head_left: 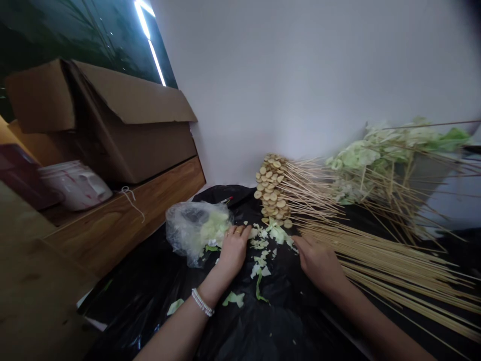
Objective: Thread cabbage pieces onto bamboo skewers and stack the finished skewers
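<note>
Cabbage scraps on black plastic, between my hands; left hand beside clear bag, fingers bent; right hand near loose skewers; whether either grasps anything, I can't tell.

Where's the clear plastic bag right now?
In the head view, the clear plastic bag lies left of centre on the black plastic, just left of the left hand.
</note>
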{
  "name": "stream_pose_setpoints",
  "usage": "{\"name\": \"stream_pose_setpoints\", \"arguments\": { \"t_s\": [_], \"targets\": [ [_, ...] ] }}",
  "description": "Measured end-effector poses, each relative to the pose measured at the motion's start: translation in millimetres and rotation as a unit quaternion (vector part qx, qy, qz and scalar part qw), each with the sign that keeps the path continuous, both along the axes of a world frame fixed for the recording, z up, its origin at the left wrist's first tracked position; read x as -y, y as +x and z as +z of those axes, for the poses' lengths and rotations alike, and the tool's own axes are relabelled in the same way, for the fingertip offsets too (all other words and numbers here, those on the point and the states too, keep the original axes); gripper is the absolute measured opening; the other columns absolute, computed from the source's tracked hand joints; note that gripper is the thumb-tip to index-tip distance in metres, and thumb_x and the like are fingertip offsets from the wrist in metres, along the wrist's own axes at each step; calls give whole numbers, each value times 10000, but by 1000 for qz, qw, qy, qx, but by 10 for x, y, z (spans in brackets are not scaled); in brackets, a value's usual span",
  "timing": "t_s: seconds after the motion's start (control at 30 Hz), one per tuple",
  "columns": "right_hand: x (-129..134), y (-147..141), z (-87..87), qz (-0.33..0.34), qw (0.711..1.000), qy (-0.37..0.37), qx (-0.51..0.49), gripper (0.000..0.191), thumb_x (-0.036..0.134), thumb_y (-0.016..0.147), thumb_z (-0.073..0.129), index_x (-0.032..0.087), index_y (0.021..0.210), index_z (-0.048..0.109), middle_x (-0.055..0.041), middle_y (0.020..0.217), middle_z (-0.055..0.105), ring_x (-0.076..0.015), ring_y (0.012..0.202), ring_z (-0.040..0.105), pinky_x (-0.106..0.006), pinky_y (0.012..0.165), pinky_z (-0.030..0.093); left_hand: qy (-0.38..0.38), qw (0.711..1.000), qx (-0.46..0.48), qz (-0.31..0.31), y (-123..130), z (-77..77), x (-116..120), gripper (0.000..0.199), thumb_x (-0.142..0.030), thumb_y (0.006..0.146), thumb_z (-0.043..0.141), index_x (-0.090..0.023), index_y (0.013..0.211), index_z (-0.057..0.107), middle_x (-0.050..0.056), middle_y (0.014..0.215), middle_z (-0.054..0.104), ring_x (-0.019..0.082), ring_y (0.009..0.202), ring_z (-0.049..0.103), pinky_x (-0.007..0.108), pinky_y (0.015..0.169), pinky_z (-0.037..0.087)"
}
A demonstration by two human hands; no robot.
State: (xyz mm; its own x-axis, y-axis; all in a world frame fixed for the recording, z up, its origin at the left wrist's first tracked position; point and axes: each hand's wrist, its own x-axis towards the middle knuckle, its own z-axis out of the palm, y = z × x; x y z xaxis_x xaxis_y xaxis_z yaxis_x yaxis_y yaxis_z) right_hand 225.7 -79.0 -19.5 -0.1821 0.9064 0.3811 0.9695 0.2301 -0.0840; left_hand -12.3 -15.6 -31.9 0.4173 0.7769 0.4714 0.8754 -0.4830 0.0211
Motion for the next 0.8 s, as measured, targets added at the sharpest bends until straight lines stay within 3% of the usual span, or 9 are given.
{"name": "stream_pose_setpoints", "arguments": {
  "t_s": [0.1, 0.23, 0.33, 0.4, 0.47, 0.53, 0.6, 0.67, 0.8],
  "targets": [
    [-2, -42, -45, 1, 999, -43, -6, 275, 125, 916, 396, 207, 1030, 633, -46, 910, 653, -169, 750, 623, -265, 608, 362, 8, 1000, 5, 14, -16, 51, 9, 418, -52, 806, 504, -173, 1200, 578, 108, 1075, 649, 284, 1014, 558, 444, 852, 486],
    [-29, -67, -133, 13, 998, -62, -12, 254, 137, 922, 395, 198, 943, 641, -48, 874, 657, -177, 755, 617, -273, 632, 373, 37, 990, 137, -5, -21, 156, 46, 402, -108, 826, 548, -200, 1217, 543, 95, 1137, 618, 262, 1051, 557, 425, 881, 486],
    [-53, -53, -126, 39, 998, -20, -47, 271, 239, 942, 406, 188, 848, 654, -71, 825, 649, -216, 843, 596, -325, 763, 402, 51, 969, 232, -66, 12, 220, 96, 358, -114, 864, 517, -213, 1208, 528, 94, 1162, 590, 231, 1101, 547, 417, 942, 464],
    [-57, -47, -78, 73, 986, 3, -147, 318, 319, 959, 382, 187, 873, 659, -84, 873, 653, -224, 913, 578, -360, 846, 402, 45, 958, 254, -125, 51, 236, 142, 337, -107, 881, 495, -218, 1198, 528, 98, 1180, 577, 216, 1123, 543, 412, 962, 457],
    [-47, -61, -20, 100, 947, -22, -306, 357, 398, 966, 355, 188, 983, 644, -84, 948, 656, -201, 913, 583, -352, 849, 428, 32, 951, 252, -178, 95, 230, 196, 328, -102, 895, 473, -220, 1196, 531, 107, 1204, 567, 205, 1134, 543, 402, 966, 459],
    [-29, -100, 25, 130, 874, -98, -457, 424, 482, 954, 346, 180, 1115, 596, -78, 946, 654, -174, 819, 601, -323, 756, 476, 22, 947, 234, -220, 133, 215, 254, 331, -94, 904, 453, -223, 1197, 538, 114, 1231, 557, 201, 1154, 535, 396, 969, 460],
    [-9, -158, 46, 165, 794, -193, -552, 507, 553, 919, 384, 165, 1201, 548, -62, 871, 651, -155, 708, 603, -291, 630, 490, 14, 944, 210, -256, 159, 205, 310, 349, -85, 906, 437, -229, 1207, 541, 116, 1259, 547, 207, 1187, 518, 401, 979, 456],
    [7, -216, 49, 192, 735, -262, -595, 563, 595, 859, 476, 157, 1207, 545, -53, 832, 651, -140, 643, 596, -263, 550, 474, 3, 940, 188, -283, 177, 210, 354, 379, -77, 905, 422, -240, 1228, 534, 116, 1294, 531, 216, 1220, 495, 415, 991, 450],
    [14, -273, 48, 189, 692, -285, -635, 564, 568, 747, 643, 154, 1126, 584, -57, 835, 661, -122, 611, 588, -242, 517, 450, -25, 932, 245, -267, 197, 260, 372, 468, -88, 897, 432, -246, 1338, 446, 117, 1343, 505, 219, 1254, 470, 421, 1025, 429]
  ]
}}
